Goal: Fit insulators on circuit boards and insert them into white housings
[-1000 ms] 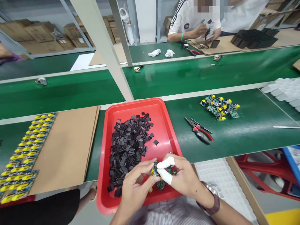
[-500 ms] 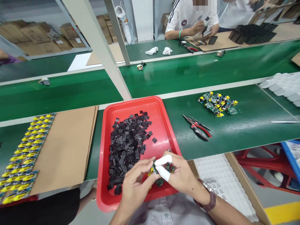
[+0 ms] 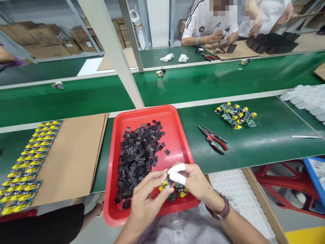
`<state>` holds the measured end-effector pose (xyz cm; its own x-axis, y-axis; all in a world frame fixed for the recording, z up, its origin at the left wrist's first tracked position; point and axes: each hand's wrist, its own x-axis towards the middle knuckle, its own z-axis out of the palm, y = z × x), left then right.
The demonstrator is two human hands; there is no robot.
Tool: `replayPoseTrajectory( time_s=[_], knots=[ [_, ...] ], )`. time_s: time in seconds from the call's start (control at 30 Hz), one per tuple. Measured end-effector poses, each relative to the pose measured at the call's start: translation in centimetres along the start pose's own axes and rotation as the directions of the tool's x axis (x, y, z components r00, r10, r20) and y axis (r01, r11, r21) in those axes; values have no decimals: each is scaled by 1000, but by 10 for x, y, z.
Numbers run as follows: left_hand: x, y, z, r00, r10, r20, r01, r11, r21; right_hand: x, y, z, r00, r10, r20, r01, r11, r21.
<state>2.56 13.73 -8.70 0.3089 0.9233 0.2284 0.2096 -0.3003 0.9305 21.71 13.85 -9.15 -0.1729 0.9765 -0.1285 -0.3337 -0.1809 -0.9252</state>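
My left hand (image 3: 150, 195) pinches a small green circuit board (image 3: 167, 184) with a yellow part between thumb and fingers, over the near right corner of a red tray (image 3: 177, 130). White finger covers sit on the thumb and a finger of my right hand (image 3: 196, 179), which closes on the board's upper edge; whether a small piece is between these tips is hidden. More circuit boards (image 3: 181, 191) with yellow parts lie beneath my hands in the tray, partly covered. A heap of small black flat pieces (image 3: 137, 156) fills the tray's left side.
Pliers (image 3: 213, 140) and a pile of boards (image 3: 236, 115) lie right of the tray. Rows of boards (image 3: 33, 159) stand on cardboard (image 3: 73, 152) at left. A post (image 3: 114, 51) rises behind the tray beside a green belt (image 3: 193, 83). A co-worker (image 3: 210, 30) sits opposite.
My right thumb and finger have drawn closer together at the board's upper edge. More of the boards under my hands shows. The boards on the belt have shifted slightly right.
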Motion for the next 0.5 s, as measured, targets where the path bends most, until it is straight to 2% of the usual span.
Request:
replayPoseTrajectory(
  time_s=[0.07, 0.17, 0.27, 0.33, 0.43, 0.5],
  knots=[
    [0, 2, 0, 1000, 9, -2, -9, 1000, 19, 1, 0, -3, 1000, 19, 14, -20, 1000, 24],
    [3, 4, 1, 999, -21, -35, 22, 999, 31, -3, -4, -5, 999, -35, -35, 33, 997, -67],
    [6, 9, 2, 983, -181, 7, 180, 972, -153, -8, -8, -3, 996, -77, -36, 73, 991, -113],
    [8, 12, 4, 960, -275, 58, 278, 905, -322, -10, -9, 0, 995, -95, -39, 92, 993, -80],
    [7, 15, 5, 943, -323, 79, 323, 832, -451, -11, -8, 3, 989, -131, -68, 125, 989, -74],
    [4, 13, 4, 944, -321, 71, 317, 833, -453, -12, -8, 4, 981, -173, -84, 157, 974, -163]
  ],
)
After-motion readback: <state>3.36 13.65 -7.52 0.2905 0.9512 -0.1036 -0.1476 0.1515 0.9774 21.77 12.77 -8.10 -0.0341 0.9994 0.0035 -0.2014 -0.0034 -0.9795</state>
